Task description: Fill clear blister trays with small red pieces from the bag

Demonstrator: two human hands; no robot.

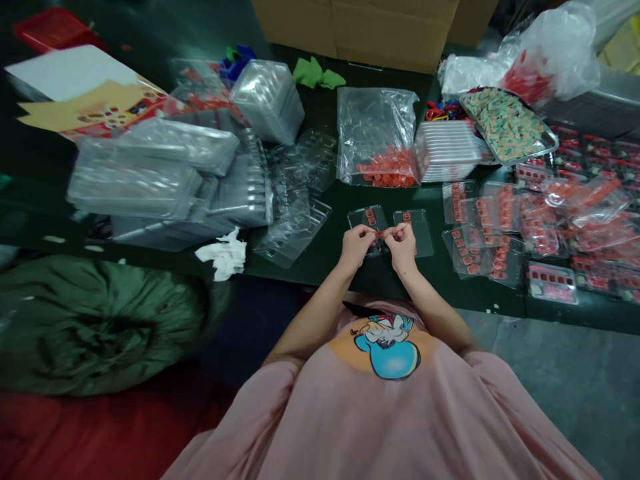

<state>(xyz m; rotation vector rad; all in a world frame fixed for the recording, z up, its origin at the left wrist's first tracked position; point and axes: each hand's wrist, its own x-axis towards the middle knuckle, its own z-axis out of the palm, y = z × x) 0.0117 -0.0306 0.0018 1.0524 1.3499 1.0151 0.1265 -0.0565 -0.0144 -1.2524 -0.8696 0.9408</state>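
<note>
My left hand and my right hand meet over the table edge, fingertips pinched around a small red plastic piece. Beneath them lies a clear plastic tray with red pieces in its slots. A second clear tray, just to the right, has a red piece near its top and is partly covered by my right hand. Beyond my hands, an open clear bag holds a heap of loose red pieces.
Stacked clear trays and loose ones cover the left. Filled trays spread over the right, below a tray of small printed pieces. A cardboard box stands behind. Crumpled white tissue lies near the front edge.
</note>
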